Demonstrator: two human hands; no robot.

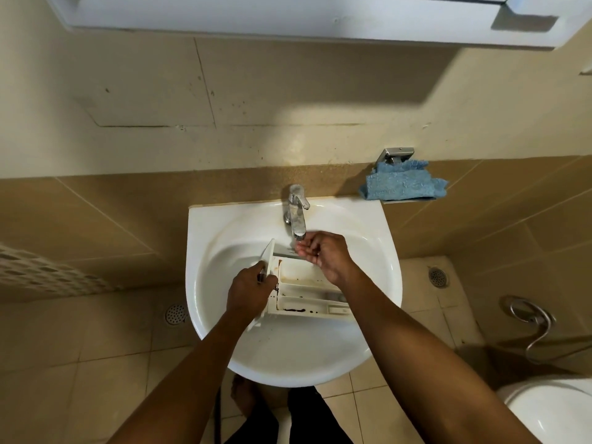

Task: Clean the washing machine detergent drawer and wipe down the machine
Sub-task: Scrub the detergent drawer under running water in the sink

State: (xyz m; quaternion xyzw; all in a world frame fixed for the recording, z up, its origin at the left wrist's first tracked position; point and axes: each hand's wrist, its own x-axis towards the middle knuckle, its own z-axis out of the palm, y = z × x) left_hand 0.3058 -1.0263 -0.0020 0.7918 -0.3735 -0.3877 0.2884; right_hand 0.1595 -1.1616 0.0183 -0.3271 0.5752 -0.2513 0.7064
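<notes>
Head view — left hand (pixel 251 291) grips the drawer (pixel 299 274), right hand (pixel 325 256) loosely cupped, empty, over it.

View from above: a wall-mounted sink (pixel 307 354), the faucet (pixel 296 213) at the middle of its back rim with the spout over the basin. The detergent drawer (pixel 307 293) lies in the basin in front of the faucet, its front panel at the left end. The left hand (pixel 250 290) grips that panel; the right hand (pixel 323 254) sits under the spout, above the drawer's rear edge (fingers loosely curled). A cloth (pixel 400 182) rests on a wall shelf (pixel 407 200) just beyond the sink's back right corner, below a bracket (pixel 395 154). One floor drain (pixel 175 314) lies left of the sink, a second floor drain (pixel 438 277) right of it. Farther right hangs a hose (pixel 531 318), with the toilet (pixel 551 411) nearer the viewer. A cabinet (pixel 288 14) overhangs the wall behind.
</notes>
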